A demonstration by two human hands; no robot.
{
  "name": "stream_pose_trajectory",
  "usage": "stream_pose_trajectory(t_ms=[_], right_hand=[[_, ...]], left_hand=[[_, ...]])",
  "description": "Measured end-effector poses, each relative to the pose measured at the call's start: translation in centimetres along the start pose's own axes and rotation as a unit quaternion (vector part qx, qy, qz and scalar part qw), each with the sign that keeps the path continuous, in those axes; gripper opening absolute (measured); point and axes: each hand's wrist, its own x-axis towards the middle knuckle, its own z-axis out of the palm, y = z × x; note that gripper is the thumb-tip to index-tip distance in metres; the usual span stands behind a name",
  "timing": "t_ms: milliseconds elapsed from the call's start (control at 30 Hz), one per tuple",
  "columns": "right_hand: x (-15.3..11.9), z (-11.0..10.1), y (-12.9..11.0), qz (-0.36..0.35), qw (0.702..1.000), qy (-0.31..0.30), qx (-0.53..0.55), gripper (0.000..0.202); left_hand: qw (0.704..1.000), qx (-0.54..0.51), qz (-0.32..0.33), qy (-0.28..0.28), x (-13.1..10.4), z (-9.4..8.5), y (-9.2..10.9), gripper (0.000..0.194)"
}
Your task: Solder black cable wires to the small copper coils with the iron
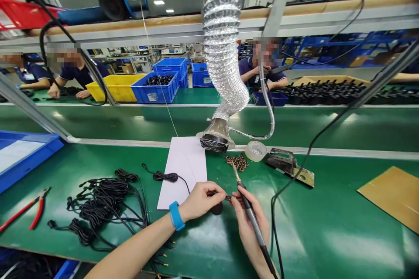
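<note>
My left hand (203, 200), with a blue wristband, pinches a black cable (183, 181) just above the green bench. That cable runs back to a tied coil on a white sheet of paper (172, 161). A dark round piece (216, 209) shows below my left fingers. In my right hand (250, 216) is a soldering iron (249, 209), tip pointing up and away. My right thumb and fingertip also meet a small part at the cable's end, too small to make out. Beyond the tip lies a pile of small copper-coloured parts (238, 162).
Bundled black cables (104, 200) and red-handled pliers (41, 205) lie left. A fume-extraction duct (222, 43) hangs ahead. A round dish (255, 151), metal iron stand (290, 168) and brown sheet (393, 196) are on the right. Co-workers sit across the bench behind bins (157, 89).
</note>
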Motion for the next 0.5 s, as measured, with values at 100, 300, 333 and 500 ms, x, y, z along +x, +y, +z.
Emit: stream_pose_trajectory(t_ms=[100,300,333,500], right_hand=[[0.1,0.1,-0.1,-0.043,0.998,-0.002,-0.036,0.036],[0.5,-0.1,-0.5,-0.169,0.981,-0.019,-0.096,0.029],[0.6,-0.2,-0.7,-0.174,0.980,-0.023,-0.092,0.029],[0.7,-0.5,-2.3,-0.065,0.997,-0.009,-0.047,0.032]], left_hand=[[0.999,-0.046,-0.016,-0.013,0.0,0.1,-0.3,0.030],[0.995,-0.092,-0.031,-0.038,0.0,-0.2,-0.4,0.034],[0.993,-0.106,-0.040,-0.042,0.0,-0.3,-0.2,0.035],[0.970,-0.200,-0.110,-0.082,0.0,-0.9,0.6,0.040]])
